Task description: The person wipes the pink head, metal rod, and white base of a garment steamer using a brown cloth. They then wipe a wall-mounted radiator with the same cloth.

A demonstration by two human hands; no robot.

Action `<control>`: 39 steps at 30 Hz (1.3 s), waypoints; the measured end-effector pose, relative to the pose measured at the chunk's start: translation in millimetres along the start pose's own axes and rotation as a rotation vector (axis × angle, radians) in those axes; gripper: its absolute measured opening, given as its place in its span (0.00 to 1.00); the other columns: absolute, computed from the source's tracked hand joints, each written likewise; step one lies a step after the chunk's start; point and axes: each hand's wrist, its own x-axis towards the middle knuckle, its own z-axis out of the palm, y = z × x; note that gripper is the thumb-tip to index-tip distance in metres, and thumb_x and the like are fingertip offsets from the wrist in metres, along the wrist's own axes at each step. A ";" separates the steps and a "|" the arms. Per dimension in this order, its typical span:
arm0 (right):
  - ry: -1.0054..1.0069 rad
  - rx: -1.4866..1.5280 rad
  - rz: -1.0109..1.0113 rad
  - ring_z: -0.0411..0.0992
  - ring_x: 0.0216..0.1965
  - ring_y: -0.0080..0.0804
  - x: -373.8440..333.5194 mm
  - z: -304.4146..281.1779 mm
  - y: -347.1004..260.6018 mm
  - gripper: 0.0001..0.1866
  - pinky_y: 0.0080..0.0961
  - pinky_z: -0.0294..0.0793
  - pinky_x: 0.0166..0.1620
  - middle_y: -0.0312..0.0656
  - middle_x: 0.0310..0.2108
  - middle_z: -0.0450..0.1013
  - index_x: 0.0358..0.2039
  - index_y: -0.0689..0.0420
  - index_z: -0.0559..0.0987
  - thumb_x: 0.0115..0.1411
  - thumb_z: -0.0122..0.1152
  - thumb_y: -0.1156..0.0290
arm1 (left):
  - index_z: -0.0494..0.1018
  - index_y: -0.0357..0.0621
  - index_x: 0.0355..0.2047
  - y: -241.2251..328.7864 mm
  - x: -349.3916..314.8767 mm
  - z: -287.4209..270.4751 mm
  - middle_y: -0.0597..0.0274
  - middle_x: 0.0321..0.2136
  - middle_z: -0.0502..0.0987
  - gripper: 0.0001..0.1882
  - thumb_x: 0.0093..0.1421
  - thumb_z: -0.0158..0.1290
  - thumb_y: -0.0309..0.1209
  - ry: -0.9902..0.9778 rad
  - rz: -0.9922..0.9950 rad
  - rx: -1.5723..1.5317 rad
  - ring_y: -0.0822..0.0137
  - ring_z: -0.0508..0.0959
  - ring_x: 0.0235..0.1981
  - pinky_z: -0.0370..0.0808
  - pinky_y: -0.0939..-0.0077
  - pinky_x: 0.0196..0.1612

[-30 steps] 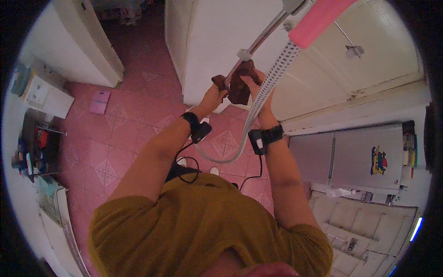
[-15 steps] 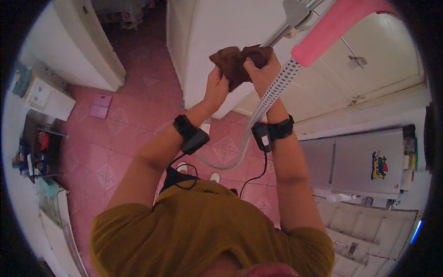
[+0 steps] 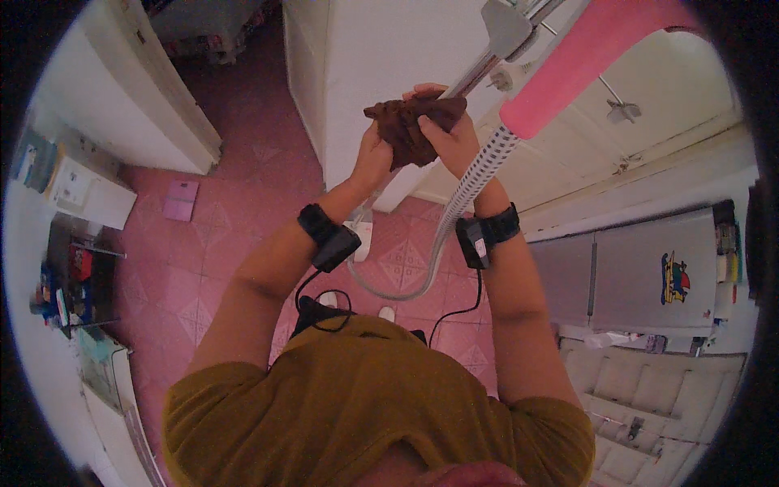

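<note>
A bunched dark brown cloth point(image 3: 410, 140) is held up at chest height between my two hands. My left hand point(image 3: 373, 159) grips its left side, most fingers hidden behind the fabric. With the thumb lying across the front, my right hand point(image 3: 456, 144) holds the right side. The cloth meets the lower visible part of a metal pole point(image 3: 472, 78); whether it wraps round the pole I cannot tell. Beside my right hand hangs a pink steamer handle point(image 3: 560, 77), its patterned hose point(image 3: 480, 172) passing in front of my right forearm and curving down toward the floor.
A grey clamp point(image 3: 510, 31) sits on the pole. Right of me stand white cabinet doors point(image 3: 649, 105) and a grey refrigerator point(image 3: 633, 280). On the pink tiled floor at left lies a flat purple square point(image 3: 180, 200). Black cables point(image 3: 458, 311) hang from both wrist devices.
The cloth is more gathered and sits slightly lower against the pole. My hands have shifted on it, and fingers now show above its upper edge. The whole view has moved a little.
</note>
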 end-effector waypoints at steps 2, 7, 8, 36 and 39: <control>0.007 0.090 -0.016 0.67 0.56 0.31 -1.8 1.7 4.2 0.20 0.29 0.66 0.59 0.46 0.55 0.67 0.55 0.64 0.67 0.62 0.51 0.80 | 0.64 0.38 0.56 -3.2 -6.4 -0.9 0.59 0.48 0.73 0.19 0.65 0.39 0.23 0.056 -0.083 0.030 0.68 0.76 0.47 0.75 0.72 0.50; 0.129 -0.145 -0.057 0.66 0.57 0.32 -26.5 17.3 38.4 0.29 0.31 0.65 0.61 0.47 0.57 0.66 0.61 0.63 0.60 0.58 0.50 0.83 | 0.66 0.41 0.57 -21.0 -22.6 -19.8 0.66 0.48 0.75 0.20 0.71 0.42 0.40 0.070 -0.129 0.138 0.72 0.74 0.47 0.73 0.75 0.50; 0.098 -0.328 -0.122 0.67 0.57 0.33 -36.1 19.9 49.6 0.29 0.31 0.65 0.61 0.47 0.56 0.66 0.61 0.63 0.60 0.58 0.50 0.83 | 0.66 0.41 0.57 -25.2 -22.5 -26.6 0.66 0.47 0.75 0.20 0.71 0.42 0.40 0.066 -0.132 0.235 0.73 0.74 0.47 0.73 0.75 0.50; 1.363 -0.205 1.008 0.72 0.49 0.34 -508.7 69.3 90.7 0.19 0.30 0.69 0.53 0.43 0.48 0.74 0.52 0.64 0.73 0.62 0.58 0.70 | 0.73 0.38 0.37 -138.3 -43.4 -113.1 0.56 0.28 0.79 0.13 0.61 0.57 0.37 -0.132 0.010 1.081 0.58 0.78 0.29 0.73 0.64 0.34; 1.325 -0.208 1.015 0.72 0.49 0.33 -530.0 78.9 91.9 0.19 0.30 0.69 0.53 0.43 0.48 0.74 0.52 0.64 0.73 0.62 0.59 0.69 | 0.74 0.41 0.37 -128.8 -48.5 -120.8 0.53 0.28 0.78 0.16 0.60 0.57 0.42 -0.162 -0.179 1.160 0.47 0.77 0.30 0.73 0.57 0.34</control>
